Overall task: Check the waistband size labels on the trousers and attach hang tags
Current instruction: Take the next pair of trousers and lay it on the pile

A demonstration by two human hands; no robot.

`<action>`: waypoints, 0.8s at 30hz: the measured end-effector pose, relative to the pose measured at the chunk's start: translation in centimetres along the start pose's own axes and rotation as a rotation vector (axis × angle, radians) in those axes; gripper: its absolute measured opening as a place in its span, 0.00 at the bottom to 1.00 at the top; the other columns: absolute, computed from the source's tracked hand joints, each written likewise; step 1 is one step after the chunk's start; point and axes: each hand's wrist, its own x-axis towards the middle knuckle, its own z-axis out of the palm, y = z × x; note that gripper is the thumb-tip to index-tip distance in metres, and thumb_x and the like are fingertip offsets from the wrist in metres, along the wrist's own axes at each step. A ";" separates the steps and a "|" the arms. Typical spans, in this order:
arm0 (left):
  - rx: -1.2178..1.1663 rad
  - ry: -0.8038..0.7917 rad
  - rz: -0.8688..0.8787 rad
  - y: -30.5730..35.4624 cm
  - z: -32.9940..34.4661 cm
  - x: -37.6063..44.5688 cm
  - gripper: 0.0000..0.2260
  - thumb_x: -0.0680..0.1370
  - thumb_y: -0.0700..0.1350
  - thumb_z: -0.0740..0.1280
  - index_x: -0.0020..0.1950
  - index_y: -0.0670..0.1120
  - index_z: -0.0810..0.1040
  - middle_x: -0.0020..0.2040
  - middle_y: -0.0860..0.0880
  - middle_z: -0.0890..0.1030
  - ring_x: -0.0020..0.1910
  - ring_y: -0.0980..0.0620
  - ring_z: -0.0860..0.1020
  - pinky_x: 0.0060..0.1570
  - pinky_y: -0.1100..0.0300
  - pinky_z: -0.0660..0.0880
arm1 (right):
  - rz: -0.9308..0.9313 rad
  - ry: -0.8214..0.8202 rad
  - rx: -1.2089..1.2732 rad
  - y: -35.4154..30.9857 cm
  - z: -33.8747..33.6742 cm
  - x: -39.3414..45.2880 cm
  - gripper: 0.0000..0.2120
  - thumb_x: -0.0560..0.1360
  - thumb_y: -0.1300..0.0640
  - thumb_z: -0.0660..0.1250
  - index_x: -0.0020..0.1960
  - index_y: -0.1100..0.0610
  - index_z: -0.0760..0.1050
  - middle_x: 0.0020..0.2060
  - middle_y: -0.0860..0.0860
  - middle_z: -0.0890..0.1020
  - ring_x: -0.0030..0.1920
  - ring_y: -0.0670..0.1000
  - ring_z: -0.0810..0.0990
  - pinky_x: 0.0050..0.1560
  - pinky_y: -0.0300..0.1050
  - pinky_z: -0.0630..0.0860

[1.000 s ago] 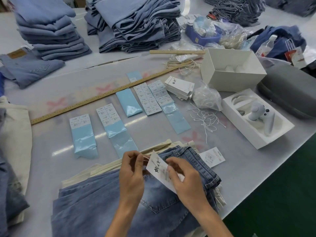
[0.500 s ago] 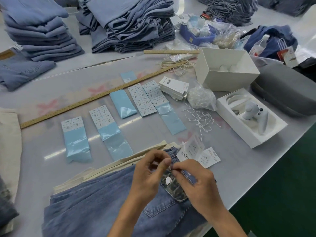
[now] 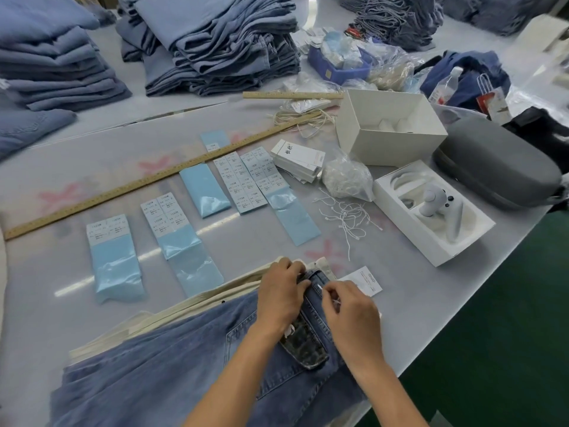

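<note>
**Both hands at the jeans waistband, near table edge**

Surroundings: long wooden ruler (image 3: 160,177) lies diagonally across the grey table (image 3: 46,303); a shorter wooden ruler (image 3: 292,94) sits behind it. Five pale blue sticker-sheet strips (image 3: 115,260) lie in a row between the long ruler and the jeans. Stack of white hang tags (image 3: 300,160), clear bag of strings (image 3: 346,178) and a loose pile of white string loops (image 3: 348,217) sit right of the strips. Two open white boxes: empty one (image 3: 388,131), and a tray (image 3: 431,211) holding a white controller. Grey zip case (image 3: 498,167) is far right. Folded denim stacks (image 3: 215,41) line the back.

Blue denim jeans (image 3: 169,365) lie on top of cream trousers (image 3: 184,303), waistband pointing away from the person. Left hand (image 3: 281,298) is curled over the waistband, pinching it. Right hand (image 3: 351,315) pinches a thin white string (image 3: 318,286) at the waistband, just beside the left fingertips. One white tag (image 3: 363,280) lies flat on the table, just beyond the right hand's knuckles.
</note>
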 end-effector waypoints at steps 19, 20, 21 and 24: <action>-0.618 -0.061 -0.150 -2.2 -1.4 0.3 0.10 0.79 0.33 0.69 0.54 0.43 0.87 0.48 0.51 0.87 0.50 0.59 0.84 0.54 0.65 0.77 | 0.209 0.019 0.311 -1.7 4.8 1.6 0.02 0.76 0.60 0.73 0.48 0.54 0.84 0.41 0.44 0.84 0.42 0.51 0.81 0.49 0.57 0.78; -0.586 -0.078 -0.136 -2.2 -1.4 0.4 0.10 0.78 0.32 0.69 0.52 0.43 0.87 0.47 0.52 0.87 0.48 0.63 0.83 0.51 0.68 0.76 | 0.226 0.021 0.334 -1.8 4.7 1.6 0.03 0.76 0.60 0.73 0.48 0.54 0.84 0.41 0.43 0.83 0.42 0.50 0.81 0.49 0.56 0.79; -0.558 -0.089 -0.127 -2.1 -1.3 0.4 0.09 0.77 0.32 0.70 0.51 0.43 0.88 0.45 0.54 0.86 0.45 0.67 0.81 0.48 0.71 0.74 | 0.248 0.020 0.355 -1.8 4.7 1.7 0.03 0.77 0.60 0.72 0.49 0.53 0.84 0.40 0.40 0.82 0.42 0.48 0.81 0.49 0.55 0.79; -0.502 -0.097 -0.123 -2.2 -1.2 0.6 0.07 0.77 0.34 0.72 0.49 0.43 0.87 0.43 0.54 0.85 0.41 0.71 0.79 0.44 0.75 0.71 | 0.306 -0.024 0.374 -1.9 4.5 1.8 0.03 0.77 0.59 0.72 0.48 0.52 0.84 0.36 0.38 0.79 0.40 0.43 0.80 0.47 0.51 0.79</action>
